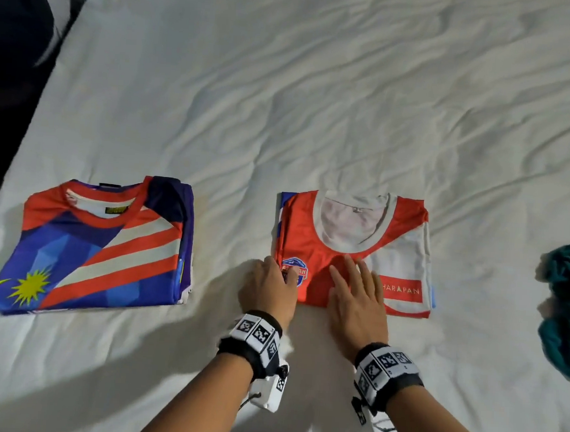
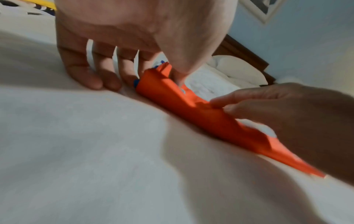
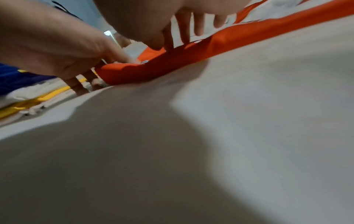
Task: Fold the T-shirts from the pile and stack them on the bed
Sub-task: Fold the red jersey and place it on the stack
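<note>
1. Red-and-white T-shirt (image 1: 351, 250) lies folded into a rectangle on the white bed sheet (image 1: 318, 84), near-centre, collar at the far edge. A red band with white lettering sits on its right half, a round blue badge at its near-left.
2. Left hand (image 1: 269, 288) is at the shirt's near-left corner. In the left wrist view the thumb is on top of the folded red edge and the fingers (image 2: 84, 75) are down on the sheet beside it, partly tucked at the fold. Looks like a pinch on that corner; how far the fingers go under I can't tell.
3. Right hand (image 1: 358, 297) rests palm-down on the near-middle of the shirt, fingers straight and slightly spread, pointing far. It presses flat and grips nothing. The right wrist view shows its fingertips (image 3: 184, 30) touching the fabric.
4. Folded stack (image 1: 101, 244) sits well left of the red shirt, apart from it. Top shirt is blue with red-and-white stripes and a yellow starburst. The right wrist view shows yellow and white layers under it.
5. Teal garment (image 1: 565, 309) lies crumpled at the right edge, unfolded, cut off by the frame.
6. Both wrists wear black bands with black-and-white marker tags.
</note>
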A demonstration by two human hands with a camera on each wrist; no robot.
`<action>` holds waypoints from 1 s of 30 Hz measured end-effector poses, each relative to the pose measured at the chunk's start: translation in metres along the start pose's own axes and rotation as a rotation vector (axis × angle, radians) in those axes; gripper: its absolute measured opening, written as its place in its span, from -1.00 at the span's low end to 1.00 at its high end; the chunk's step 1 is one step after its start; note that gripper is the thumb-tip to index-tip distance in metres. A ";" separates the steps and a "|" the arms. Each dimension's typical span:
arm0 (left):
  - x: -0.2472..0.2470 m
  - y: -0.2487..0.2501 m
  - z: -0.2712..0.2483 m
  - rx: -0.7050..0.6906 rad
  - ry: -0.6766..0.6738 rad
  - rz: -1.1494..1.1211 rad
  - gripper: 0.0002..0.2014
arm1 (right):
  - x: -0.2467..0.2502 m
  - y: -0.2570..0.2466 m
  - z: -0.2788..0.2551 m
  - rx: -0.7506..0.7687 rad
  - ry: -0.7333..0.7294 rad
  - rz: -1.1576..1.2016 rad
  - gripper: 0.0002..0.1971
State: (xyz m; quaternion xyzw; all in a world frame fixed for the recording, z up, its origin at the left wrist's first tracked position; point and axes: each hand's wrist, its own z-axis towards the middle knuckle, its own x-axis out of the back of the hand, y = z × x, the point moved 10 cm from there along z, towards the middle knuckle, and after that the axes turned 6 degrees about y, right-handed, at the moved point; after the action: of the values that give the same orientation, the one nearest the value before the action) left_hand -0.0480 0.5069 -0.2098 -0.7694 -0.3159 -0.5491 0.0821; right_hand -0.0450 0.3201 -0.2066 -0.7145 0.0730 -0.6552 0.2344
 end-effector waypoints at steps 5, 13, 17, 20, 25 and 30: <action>-0.015 -0.007 0.001 0.043 0.081 -0.044 -0.74 | -0.010 0.065 -0.008 -0.214 -0.074 -0.181 -0.30; -0.003 0.054 -0.001 -0.301 0.258 0.113 -0.43 | -0.001 0.090 0.005 -0.198 -0.138 -0.244 -0.23; -0.037 0.102 0.009 -0.703 0.179 0.301 -0.23 | 0.000 0.097 0.030 -0.108 -0.139 -0.320 -0.18; -0.042 0.093 0.045 -0.648 0.181 0.320 -0.19 | 0.001 0.109 0.051 -0.079 -0.142 -0.363 -0.14; -0.034 0.072 0.080 -0.531 0.195 0.344 -0.16 | 0.006 0.135 0.079 -0.075 -0.185 -0.415 -0.14; -0.010 0.071 0.074 -0.371 0.278 0.272 -0.18 | 0.029 0.147 0.080 -0.254 -0.089 -0.252 -0.14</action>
State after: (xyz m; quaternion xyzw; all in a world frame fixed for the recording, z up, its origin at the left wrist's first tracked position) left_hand 0.0493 0.4823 -0.2315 -0.7238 -0.0892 -0.6820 0.0554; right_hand 0.0665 0.1983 -0.2463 -0.7699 0.0545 -0.6328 0.0615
